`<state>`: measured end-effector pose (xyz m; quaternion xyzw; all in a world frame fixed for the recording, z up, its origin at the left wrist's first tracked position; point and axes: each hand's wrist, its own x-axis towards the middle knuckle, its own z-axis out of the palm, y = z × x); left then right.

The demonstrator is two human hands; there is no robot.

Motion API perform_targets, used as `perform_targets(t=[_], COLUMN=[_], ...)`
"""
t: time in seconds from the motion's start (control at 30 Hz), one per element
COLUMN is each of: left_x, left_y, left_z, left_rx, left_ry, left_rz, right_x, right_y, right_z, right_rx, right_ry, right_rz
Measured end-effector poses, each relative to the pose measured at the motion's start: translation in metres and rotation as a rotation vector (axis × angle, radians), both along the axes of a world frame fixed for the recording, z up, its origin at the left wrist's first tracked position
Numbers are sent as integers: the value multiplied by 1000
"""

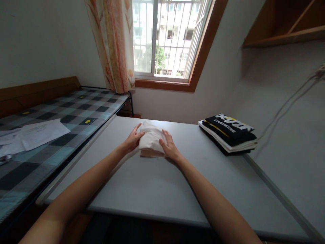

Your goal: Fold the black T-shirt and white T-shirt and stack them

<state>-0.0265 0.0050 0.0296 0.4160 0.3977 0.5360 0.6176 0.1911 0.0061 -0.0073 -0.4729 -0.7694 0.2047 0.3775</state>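
A white piece of cloth [152, 139], folded into a small thick bundle, lies on the pale table [152, 189]. Its near edge shows a beige layer underneath; what kind of garment it is, I cannot tell. At its left side is my left hand [133, 139], thumb touching the cloth and fingers stretched out apart from it. My right hand [169, 145] rests on the right side of the bundle, its fingers extended over the fabric and the thumb spread toward the middle. Neither hand appears closed around the cloth.
Folded black and white clothes [228, 134] with printed lettering are stacked at the table's right edge. To the left stands a bed with a checked mattress [83, 115], papers [40, 135] lying on it. A curtain [116, 44] hangs beside the barred window [172, 40].
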Motion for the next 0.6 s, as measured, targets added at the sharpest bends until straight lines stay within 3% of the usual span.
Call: perform_targets(t=[0.2, 0.33, 0.47, 0.6], left_x=[-1, -4, -5, -7], left_y=[1, 2, 3, 3], left_z=[-9, -12, -8, -5], left_rx=[-206, -217, -240, -245], left_ry=[47, 56, 21, -89], left_rz=[-184, -154, -69, -94], right_x=[-1, 3, 0, -13], right_y=[-3, -12, -28, -40], right_z=[-3, 5, 19, 24], right_rx=[-6, 65, 231, 348], right_ry=[-44, -197, -383, -445], right_rz=[8, 15, 54, 40])
